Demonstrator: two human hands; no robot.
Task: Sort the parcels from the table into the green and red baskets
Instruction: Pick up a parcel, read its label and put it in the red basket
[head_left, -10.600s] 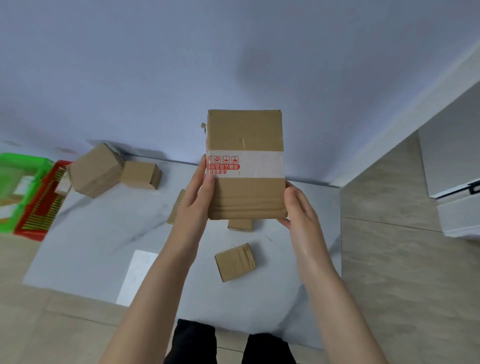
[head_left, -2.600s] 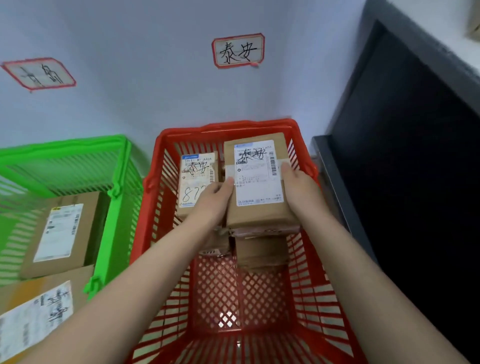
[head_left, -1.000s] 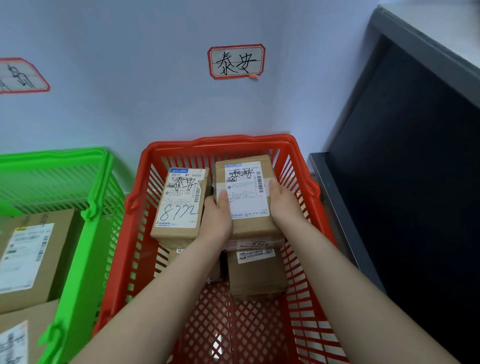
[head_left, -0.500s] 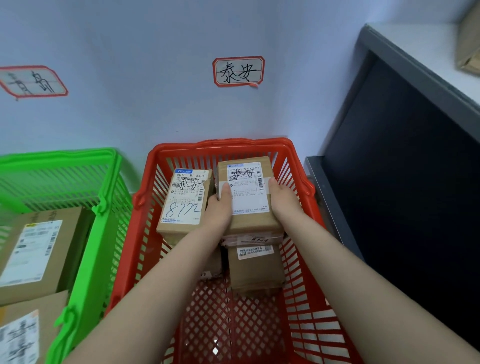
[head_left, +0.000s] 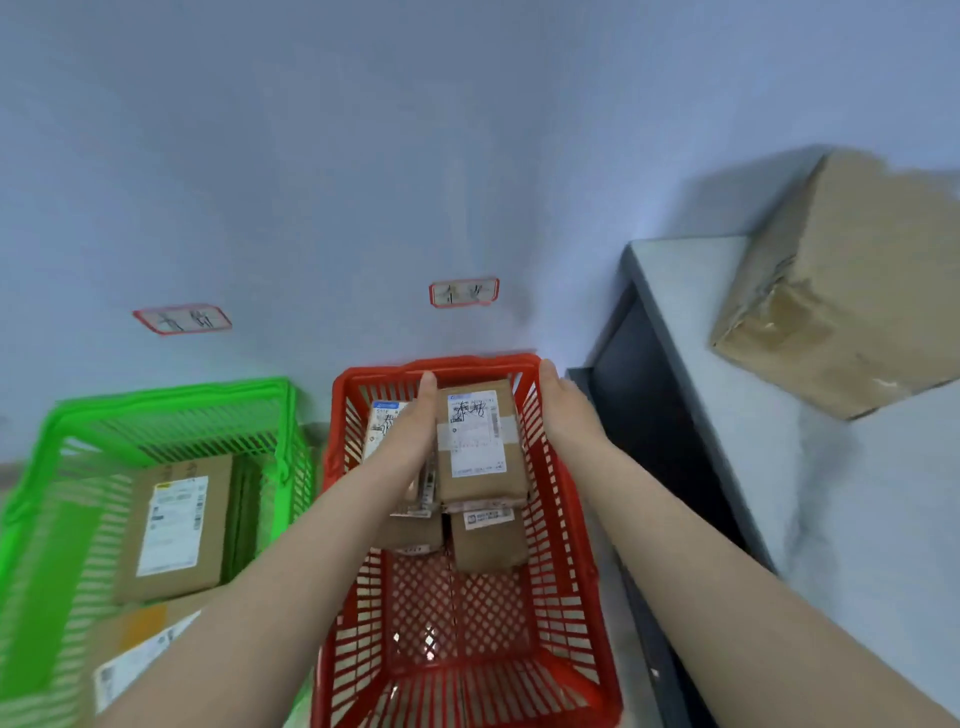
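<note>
Inside the red basket (head_left: 566, 525), both hands' open fingers (head_left: 427, 384) should clear the stacked parcel (head_left: 480, 441) gently.

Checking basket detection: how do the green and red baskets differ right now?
The green basket sits left of the red basket. The green basket holds broad flat parcels lying label-up; the red basket holds smaller boxes stacked at its far end, with bare mesh floor nearer the camera. Both hands, left hand and right hand, are at the red basket; none at the green. Both baskets are slatted plastic, set against the wall, each below a red-edged tag.
</note>
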